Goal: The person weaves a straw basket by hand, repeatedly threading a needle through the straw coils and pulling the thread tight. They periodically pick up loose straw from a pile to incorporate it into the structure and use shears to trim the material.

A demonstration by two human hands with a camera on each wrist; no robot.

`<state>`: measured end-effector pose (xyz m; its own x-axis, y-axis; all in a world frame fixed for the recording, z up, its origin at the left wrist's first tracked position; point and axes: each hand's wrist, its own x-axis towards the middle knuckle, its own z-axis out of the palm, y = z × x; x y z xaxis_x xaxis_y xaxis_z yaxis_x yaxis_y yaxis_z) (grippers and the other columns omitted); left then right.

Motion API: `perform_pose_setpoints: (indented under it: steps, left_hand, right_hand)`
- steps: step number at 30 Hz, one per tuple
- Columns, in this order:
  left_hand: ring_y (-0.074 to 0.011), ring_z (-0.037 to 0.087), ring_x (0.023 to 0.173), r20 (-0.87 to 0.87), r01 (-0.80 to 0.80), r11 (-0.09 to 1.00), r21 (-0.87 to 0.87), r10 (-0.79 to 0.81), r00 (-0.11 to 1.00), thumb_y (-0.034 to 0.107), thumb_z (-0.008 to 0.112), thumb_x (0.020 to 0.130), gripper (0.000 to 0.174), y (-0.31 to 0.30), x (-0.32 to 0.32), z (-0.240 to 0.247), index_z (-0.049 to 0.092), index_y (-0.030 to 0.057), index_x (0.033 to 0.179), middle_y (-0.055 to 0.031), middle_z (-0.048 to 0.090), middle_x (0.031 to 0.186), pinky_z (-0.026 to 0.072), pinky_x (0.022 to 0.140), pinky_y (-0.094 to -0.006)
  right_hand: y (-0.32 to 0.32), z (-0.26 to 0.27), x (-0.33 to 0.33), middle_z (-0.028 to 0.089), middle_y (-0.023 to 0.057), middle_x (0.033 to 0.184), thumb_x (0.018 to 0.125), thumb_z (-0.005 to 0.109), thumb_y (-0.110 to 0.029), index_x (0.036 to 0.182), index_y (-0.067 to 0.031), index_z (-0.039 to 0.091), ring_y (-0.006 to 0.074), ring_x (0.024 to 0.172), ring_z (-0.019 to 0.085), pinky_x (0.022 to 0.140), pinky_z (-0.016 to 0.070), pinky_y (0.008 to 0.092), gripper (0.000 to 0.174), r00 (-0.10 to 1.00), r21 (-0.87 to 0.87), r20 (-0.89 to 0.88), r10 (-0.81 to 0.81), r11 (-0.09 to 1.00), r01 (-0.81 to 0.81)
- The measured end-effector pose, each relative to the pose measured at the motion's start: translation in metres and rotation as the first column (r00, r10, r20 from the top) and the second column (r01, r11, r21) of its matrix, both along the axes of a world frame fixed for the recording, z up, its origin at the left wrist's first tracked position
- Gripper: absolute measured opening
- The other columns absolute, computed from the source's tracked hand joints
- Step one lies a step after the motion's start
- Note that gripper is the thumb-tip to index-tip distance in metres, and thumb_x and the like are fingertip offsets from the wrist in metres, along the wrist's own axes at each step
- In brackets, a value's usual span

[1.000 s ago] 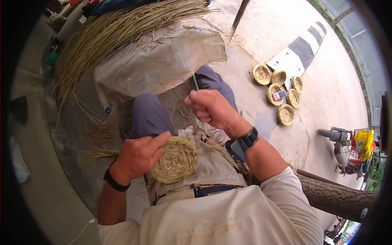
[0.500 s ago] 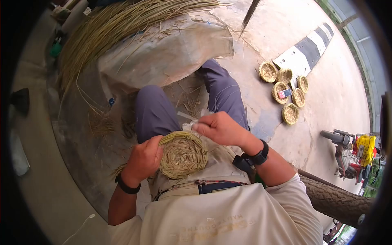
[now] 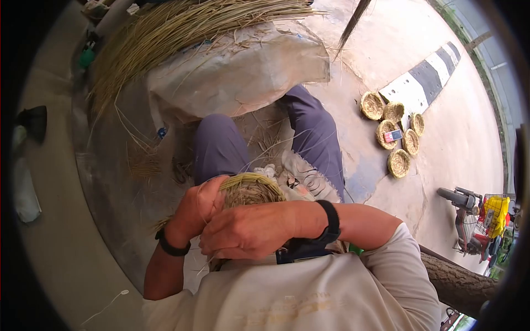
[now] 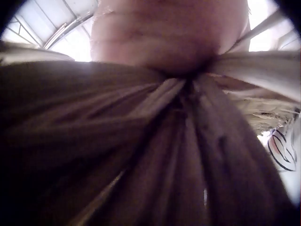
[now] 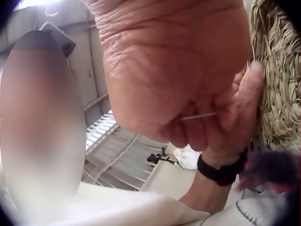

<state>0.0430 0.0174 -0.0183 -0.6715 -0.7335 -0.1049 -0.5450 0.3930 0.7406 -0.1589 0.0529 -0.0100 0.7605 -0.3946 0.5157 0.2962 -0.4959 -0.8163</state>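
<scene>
In the head view a round woven straw basket (image 3: pixel 255 190) sits on the person's lap, its lower part hidden behind the right forearm. My left hand (image 3: pixel 200 207) grips its left edge. Close up in the left wrist view, straw strands (image 4: pixel 141 129) fan out under a piece of skin. My right hand (image 3: pixel 248 229) crosses in front of the basket with its fingers beside the left hand. Its curled fingers hold a thin pale needle-like piece (image 5: pixel 200 116) in the right wrist view, where the basket's coiled wall (image 5: pixel 278 89) stands at right.
Long straw (image 3: pixel 182 41) lies heaped on a sheet (image 3: pixel 237 77) at the back left. Several small straw baskets (image 3: pixel 398 164) stand on the floor at right, one bearing a small red-and-dark box (image 3: pixel 392 135). Behind them are a striped ramp (image 3: pixel 425 77) and a parked two-wheeler (image 3: pixel 469 215).
The right hand has come down from above the lap and leftward across the basket to the left hand. The left hand stays at the basket's edge; the basket has tilted.
</scene>
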Motion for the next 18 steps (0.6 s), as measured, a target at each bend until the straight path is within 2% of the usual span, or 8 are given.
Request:
perform_pose_setpoints:
  steps: [4,7,11,12,14,15,16,18]
  left_hand:
    - [-0.0475,0.072,0.101,-0.11,0.022,1.0,0.015,-0.02,0.994,0.012,0.065,0.099,0.031,-0.007,-0.004,0.002,0.066,-0.0061,0.123,-0.0289,0.073,0.11,0.0588,0.086,-0.0485]
    - [-0.0461,0.073,0.092,-0.064,-0.014,1.0,0.018,0.015,0.998,0.013,0.067,0.099,0.022,-0.011,-0.009,0.008,0.07,-0.0043,0.112,-0.0273,0.073,0.097,0.0581,0.077,-0.0475]
    - [-0.0425,0.073,0.078,-0.021,-0.158,0.987,0.025,0.159,0.987,0.015,0.069,0.1,0.019,-0.01,-0.008,0.004,0.069,-0.0032,0.101,-0.0247,0.071,0.084,0.0553,0.067,-0.0455]
    - [-0.0419,0.073,0.077,-0.009,-0.211,0.977,0.005,0.211,0.977,0.015,0.068,0.1,0.018,-0.01,-0.005,0.003,0.069,-0.0034,0.101,-0.0246,0.071,0.083,0.0552,0.067,-0.0452]
    - [-0.0407,0.073,0.076,0.012,-0.315,0.948,-0.042,0.315,0.949,0.014,0.067,0.101,0.018,-0.015,0.008,0.001,0.068,-0.0037,0.1,-0.0244,0.07,0.083,0.0549,0.066,-0.0444]
    - [-0.0406,0.073,0.075,0.037,-0.349,0.934,-0.081,0.353,0.935,0.014,0.067,0.101,0.018,-0.019,0.017,0.0,0.068,-0.0038,0.1,-0.0242,0.07,0.083,0.055,0.066,-0.0443]
    - [-0.0406,0.073,0.075,0.06,-0.382,0.916,-0.123,0.391,0.918,0.014,0.067,0.101,0.018,-0.025,0.026,0.001,0.068,-0.0038,0.101,-0.0241,0.071,0.083,0.0551,0.066,-0.0442]
    - [-0.0407,0.073,0.075,0.064,-0.442,0.876,-0.191,0.461,0.885,0.014,0.066,0.101,0.018,-0.036,0.039,0.006,0.069,-0.0039,0.102,-0.024,0.071,0.084,0.0554,0.067,-0.0441]
  right_hand:
    - [0.003,-0.014,-0.008,0.07,0.0206,0.119,0.106,0.06,-0.013,0.117,0.0032,0.068,0.0404,0.114,0.065,0.098,0.0533,0.0491,0.021,0.972,0.272,-0.134,0.193,0.95,-0.151]
    - [0.008,-0.018,-0.015,0.069,0.0215,0.128,0.105,0.062,-0.01,0.117,0.004,0.069,0.0395,0.12,0.066,0.099,0.0549,0.0464,0.02,0.991,0.17,-0.115,0.075,0.984,-0.054]
    - [0.002,0.0,-0.073,0.07,0.0221,0.128,0.103,0.065,-0.009,0.116,0.0049,0.071,0.0379,0.123,0.067,0.099,0.0566,0.0444,0.02,0.933,-0.031,-0.196,-0.303,0.952,0.303]
    - [0.002,0.007,-0.098,0.071,0.0225,0.126,0.103,0.066,-0.008,0.115,0.0046,0.071,0.0373,0.121,0.069,0.097,0.0576,0.0439,0.019,0.876,-0.069,-0.221,-0.429,0.903,0.425]
    - [0.012,0.013,-0.155,0.073,0.0171,0.104,0.107,0.059,-0.014,0.114,0.0014,0.072,0.0293,0.101,0.071,0.086,0.0583,0.0399,0.021,0.695,0.106,-0.454,-0.558,0.74,0.664]
    - [0.019,0.033,-0.179,0.074,0.0091,0.097,0.11,0.058,-0.017,0.12,-0.0021,0.073,0.0154,0.091,0.068,0.079,0.056,0.0332,0.023,0.518,0.318,-0.711,-0.475,0.441,0.839]
    - [0.025,0.031,-0.204,0.072,0.0023,0.09,0.112,0.057,-0.021,0.125,-0.0012,0.072,0.0079,0.081,0.064,0.071,0.0533,0.0294,0.027,0.348,0.264,-0.741,-0.573,0.228,0.937]
    - [0.043,-0.011,-0.274,0.068,-0.0004,0.084,0.112,0.057,-0.02,0.125,-0.0003,0.072,0.0067,0.067,0.059,0.061,0.0491,0.026,0.029,0.098,-0.028,-0.514,-0.852,0.131,0.991]
